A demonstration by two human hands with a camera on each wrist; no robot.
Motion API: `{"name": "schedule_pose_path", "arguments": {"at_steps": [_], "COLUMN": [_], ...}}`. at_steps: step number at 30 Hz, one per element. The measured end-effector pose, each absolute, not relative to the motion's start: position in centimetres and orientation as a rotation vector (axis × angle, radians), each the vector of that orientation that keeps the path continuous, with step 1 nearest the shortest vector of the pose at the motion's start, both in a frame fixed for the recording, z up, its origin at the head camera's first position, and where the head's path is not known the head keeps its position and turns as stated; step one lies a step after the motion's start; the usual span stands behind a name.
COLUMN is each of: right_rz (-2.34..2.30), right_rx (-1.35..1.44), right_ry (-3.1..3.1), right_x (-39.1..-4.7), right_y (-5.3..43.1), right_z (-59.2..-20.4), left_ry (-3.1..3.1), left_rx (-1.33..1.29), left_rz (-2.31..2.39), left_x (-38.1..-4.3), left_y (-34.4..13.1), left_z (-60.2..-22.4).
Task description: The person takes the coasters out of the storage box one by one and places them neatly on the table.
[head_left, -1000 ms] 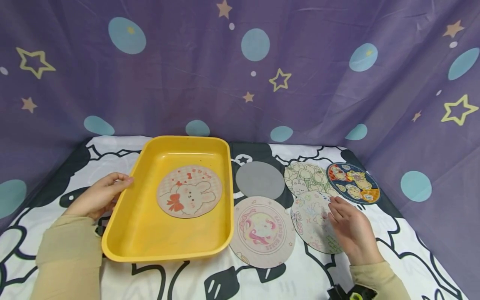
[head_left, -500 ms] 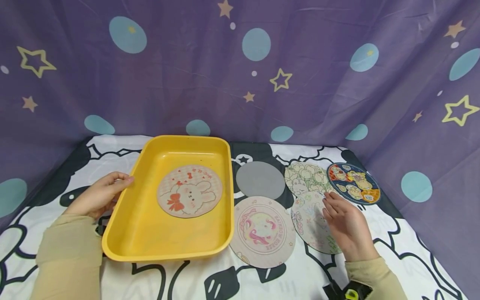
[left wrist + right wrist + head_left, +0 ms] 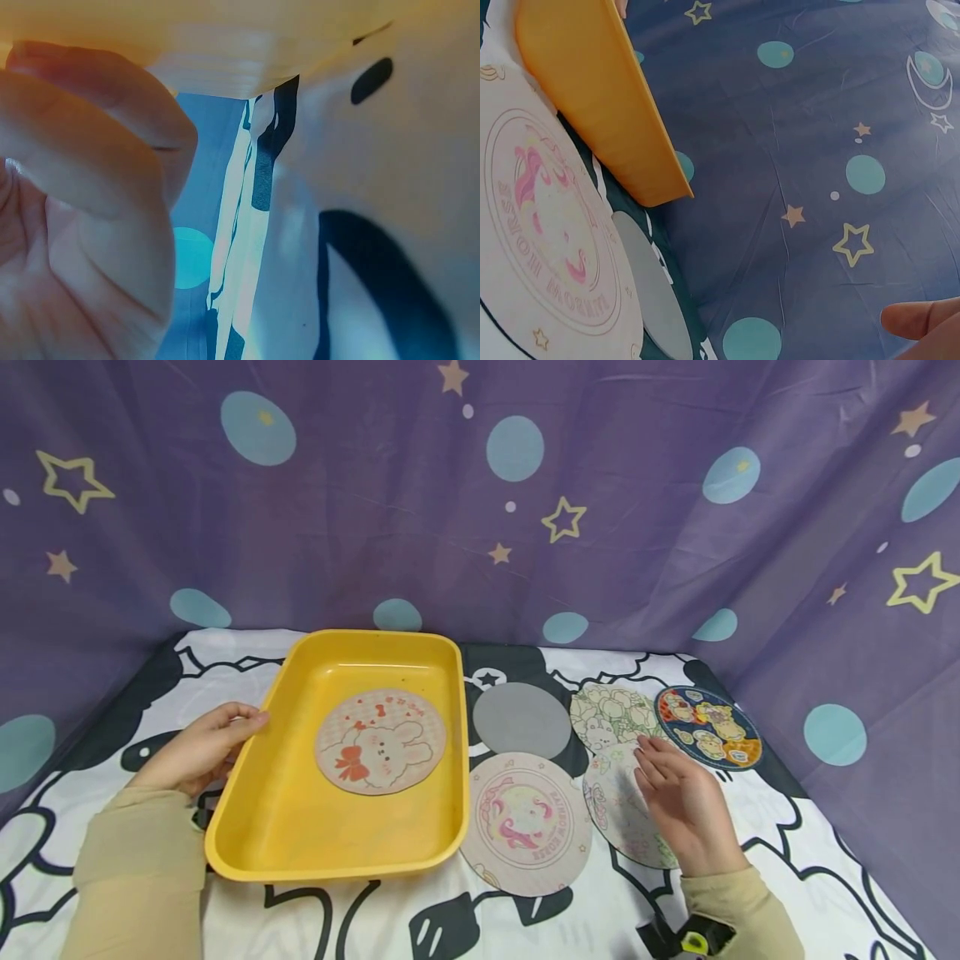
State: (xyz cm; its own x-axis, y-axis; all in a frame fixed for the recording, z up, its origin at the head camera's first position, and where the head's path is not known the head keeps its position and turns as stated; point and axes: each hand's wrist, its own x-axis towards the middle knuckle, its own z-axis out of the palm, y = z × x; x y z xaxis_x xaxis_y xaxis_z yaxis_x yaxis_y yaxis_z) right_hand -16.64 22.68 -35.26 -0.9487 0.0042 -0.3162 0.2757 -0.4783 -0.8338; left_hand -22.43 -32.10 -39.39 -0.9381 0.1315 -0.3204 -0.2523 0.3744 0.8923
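My left hand (image 3: 202, 747) grips the left rim of a yellow rectangular tray (image 3: 258, 814), its fingers bent against the wall in the left wrist view. On the tray floor lies a round pink mat (image 3: 381, 752) with a bunny and red bow. Over a pale, colourfully drawn round mat (image 3: 622, 810) hovers my right hand (image 3: 690, 810), fingers fairly straight, palm turned left, nothing held. That hand partly hides the mat. In the right wrist view only part of the right hand (image 3: 926, 326) shows at the lower right edge.
Right of the tray lie a grey round mat (image 3: 521, 721), a pink "Rainbow Horse" mat (image 3: 525, 827), a green-patterned mat (image 3: 611, 710) and a dark blue mat (image 3: 708, 727). A purple curtain (image 3: 420, 560) stands behind the black-and-white cloth (image 3: 375, 927).
My right hand has drifted left and slightly up over the pale mat. The left hand still holds the tray rim, and the tray and mats stay in place.
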Motion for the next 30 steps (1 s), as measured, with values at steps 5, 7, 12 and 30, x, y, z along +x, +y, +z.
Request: {"name": "schedule_pose_path", "arguments": {"at_steps": [5, 7, 12, 30], "right_rz": [-2.543, -2.549, -2.563, -2.611], "right_rx": [0.407, 0.394, 0.350, 0.305], "right_ry": [1.508, 1.501, 1.482, 1.407], "right_x": [-16.6, -16.7, -16.9, -17.5], "right_y": [22.3, 22.2, 21.8, 20.2], "right_z": [-35.0, -34.9, -34.8, -34.3], "left_ry": [2.310, 2.314, 2.316, 2.328], "left_rx": [-0.117, -0.118, -0.116, -0.111], "left_rz": [1.569, 1.568, 1.573, 1.560], "left_x": [-22.5, -22.5, -22.5, -22.4], "left_y": [-32.0, -32.0, -32.0, -31.9], "left_z": [-39.3, -39.3, -39.4, -39.3]}}
